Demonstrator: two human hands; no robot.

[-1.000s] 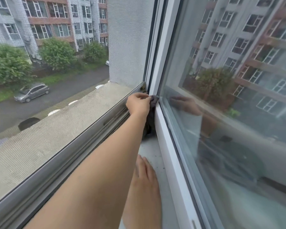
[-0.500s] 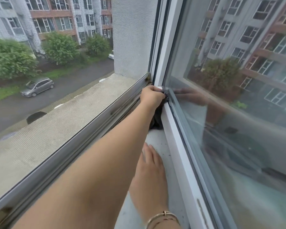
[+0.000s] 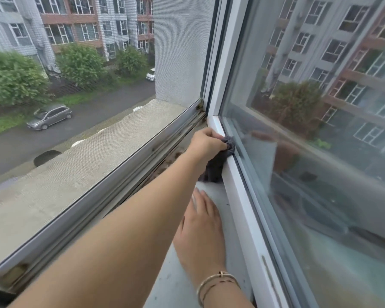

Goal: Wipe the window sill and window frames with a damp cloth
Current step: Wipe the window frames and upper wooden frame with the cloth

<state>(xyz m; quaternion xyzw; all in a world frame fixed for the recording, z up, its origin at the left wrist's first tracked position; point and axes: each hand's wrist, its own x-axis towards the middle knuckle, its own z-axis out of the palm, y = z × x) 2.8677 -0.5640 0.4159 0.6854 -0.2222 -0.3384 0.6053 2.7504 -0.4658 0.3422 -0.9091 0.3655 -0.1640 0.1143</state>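
Cloth [image 3: 228, 144] bunched in left hand [image 3: 206, 144], fingers curled round it, pressed onto white sash frame [image 3: 238, 196] just below its far corner, presumably to work the glass seam. Right hand [image 3: 200, 227] flat, fingers straight, on sill [image 3: 178, 283] beside that frame, likely bracing the reach.

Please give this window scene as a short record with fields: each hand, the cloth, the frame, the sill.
left hand: grip on the cloth
cloth: dark grey, pressed on the white frame near the glass
white frame: bottom rail of the glazed sash
right hand: flat on the sill, bracelet on wrist
sill: pale, some dark specks
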